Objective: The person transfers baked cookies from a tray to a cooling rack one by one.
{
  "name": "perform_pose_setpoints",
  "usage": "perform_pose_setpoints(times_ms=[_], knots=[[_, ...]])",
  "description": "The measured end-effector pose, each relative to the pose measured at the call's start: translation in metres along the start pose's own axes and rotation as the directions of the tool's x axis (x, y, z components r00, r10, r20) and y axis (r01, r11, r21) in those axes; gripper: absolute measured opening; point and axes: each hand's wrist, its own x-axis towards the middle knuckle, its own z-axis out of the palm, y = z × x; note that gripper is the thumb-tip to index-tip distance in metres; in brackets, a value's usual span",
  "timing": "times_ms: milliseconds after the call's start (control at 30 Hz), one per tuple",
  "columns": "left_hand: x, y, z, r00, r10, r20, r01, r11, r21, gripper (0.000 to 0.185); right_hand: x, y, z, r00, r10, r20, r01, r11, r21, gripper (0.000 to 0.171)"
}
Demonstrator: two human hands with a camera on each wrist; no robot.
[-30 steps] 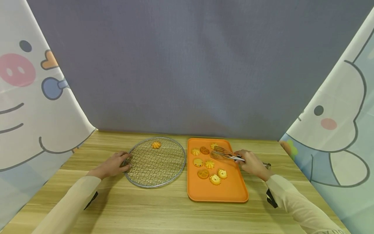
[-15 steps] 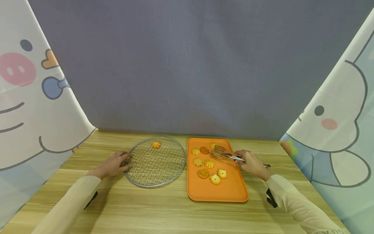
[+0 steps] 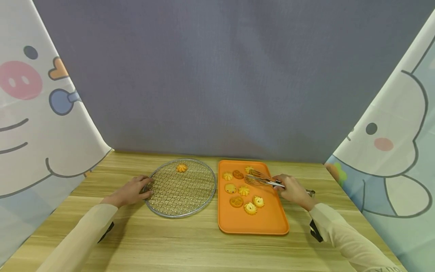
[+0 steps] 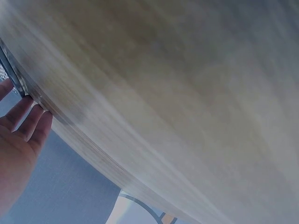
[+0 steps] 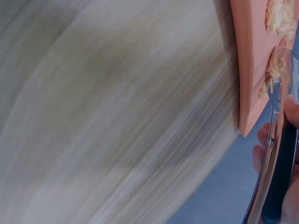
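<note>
Left hand [image 3: 130, 191] at lower left of centre in the head view, resting on the left rim of a round wire rack [image 3: 181, 187], fingers laid loosely over the edge, not clenched around it. In the left wrist view, same hand [image 4: 18, 135] at the left edge of the frame, fingertips straight and touching the metal rim [image 4: 14, 81]. Right hand [image 3: 293, 190] right of centre, curled round a pair of metal tongs [image 3: 263, 180], gripped near the rear end, tips reaching left over the upper part of an orange tray [image 3: 268, 223]. Tongs' arms close together at the tips, just beside a small cookie [image 3: 249, 169] at the tray's top; contact with it not discernible. In the right wrist view, tongs [image 5: 275, 154] at the right edge, fingers [image 5: 259, 140] wrapped around the handle, tray edge [image 5: 245, 70] at upper right. Seven more cookies spread over the tray's upper half: two near the top left [image 3: 227, 176], two in the middle [image 3: 243, 190], three lower down [image 3: 250, 208]. One orange cookie [image 3: 181, 167] alone on the rack, near its far rim. Rack and tray side by side on a wooden table [image 3: 190, 245], close but apart. Grey backdrop [image 3: 217, 75] across the top, cartoon-print curtains at far left [image 3: 30, 113] and far right [image 3: 401, 151].
</note>
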Motion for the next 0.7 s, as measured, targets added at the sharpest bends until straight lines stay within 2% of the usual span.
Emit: perform_pose_setpoints(times_ms=[400,600,700], knots=[[0.0002,-0.0020,0.0007,1.000,0.005,-0.004,-0.005,1.000,0.005,0.044,0.0007,-0.0018,0.0019,0.999,-0.009,-0.034,0.009,1.000,-0.013,0.032],[-0.0009,-0.0066,0.0057,0.994,0.081,-0.069,-0.080,0.997,0.014,0.045,0.0031,-0.0014,0.0044,0.999,-0.015,-0.037,0.013,0.999,-0.040,0.032],[-0.0010,-0.0063,0.0059,0.994,0.081,-0.072,-0.081,0.997,0.010,0.045,0.0030,-0.0010,0.0053,0.999,-0.010,-0.032,0.009,0.999,-0.050,0.032]])
